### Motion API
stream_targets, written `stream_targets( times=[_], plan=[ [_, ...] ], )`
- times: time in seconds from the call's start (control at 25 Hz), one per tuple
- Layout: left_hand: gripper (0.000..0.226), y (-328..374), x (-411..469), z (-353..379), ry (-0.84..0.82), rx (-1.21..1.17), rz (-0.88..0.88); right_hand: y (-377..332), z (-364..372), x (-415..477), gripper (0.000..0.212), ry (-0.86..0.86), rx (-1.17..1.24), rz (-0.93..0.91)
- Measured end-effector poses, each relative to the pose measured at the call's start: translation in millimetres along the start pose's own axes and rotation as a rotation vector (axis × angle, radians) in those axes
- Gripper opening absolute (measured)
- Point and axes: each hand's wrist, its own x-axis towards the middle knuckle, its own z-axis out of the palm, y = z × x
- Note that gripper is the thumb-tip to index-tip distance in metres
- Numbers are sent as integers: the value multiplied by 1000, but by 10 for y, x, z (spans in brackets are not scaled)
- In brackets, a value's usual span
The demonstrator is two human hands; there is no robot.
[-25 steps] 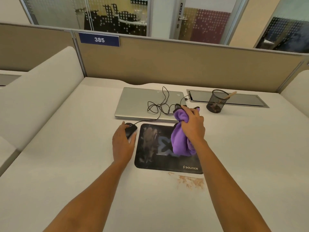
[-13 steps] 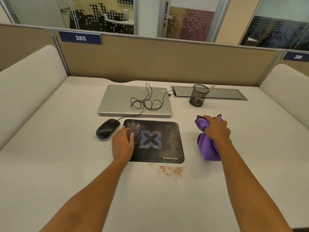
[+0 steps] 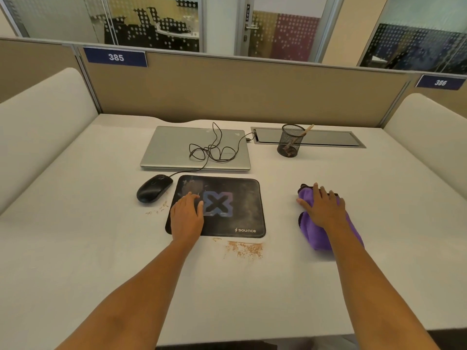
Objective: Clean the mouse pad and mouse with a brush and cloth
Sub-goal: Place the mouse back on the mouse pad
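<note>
Both forearms reach forward from the near edge of the desk [image 3: 75, 248], palms down. The left hand [image 3: 187, 215] lies flat on the near-left part of the mouse pad [image 3: 240, 210], fingers straight and held together, gripping nothing; its fingertips point away from the person and stop just short of a brownish dusty smear [image 3: 192, 188] at the pad's far-left corner. The right hand [image 3: 324, 209] rests on top of the bunched purple cloth [image 3: 318, 236], fingers extended and slightly spread, thumb out to the left, pressing down on the fabric rather than curling round it. The cloth lies on the desk well to the right of the pad, apart from it. The black mouse [image 3: 154, 188] sits on the desk just beside the pad's far-left corner, close to the left hand but not touched by it; its cable [image 3: 214, 150] runs in loose loops across the lid of a closed silver laptop [image 3: 171, 152] behind the pad. Brown crumbs [image 3: 245, 250] are scattered on the desk immediately in front of the pad's near edge, with a thinner scatter [image 3: 159, 208] beside the mouse. A black mesh holder [image 3: 290, 144] stands to the right of the laptop, well beyond either hand, with a wooden handle [image 3: 307, 130] leaning out of its rim; its working end cannot be made out.
</note>
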Motion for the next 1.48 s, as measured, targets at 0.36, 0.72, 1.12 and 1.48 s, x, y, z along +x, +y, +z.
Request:
stream_targets(
  times=[0.36,0.72,1.12,1.48],
  plan=[
    [27,-53,96,-225,29,-4,-16,-692,-98,33,60,331,385,-69],
    [32,-219,636,-644,83,43,-33,-2671,-154,-211,57,-31,968,-281],
    [47,-515,1084,-932,-35,-317,-472,-3599,4,-320,55,-518,1463,122],
    [57,-728,1202,-970,-129,-575,-577,-3901,125,-372,46,-439,1439,198]
  ],
)
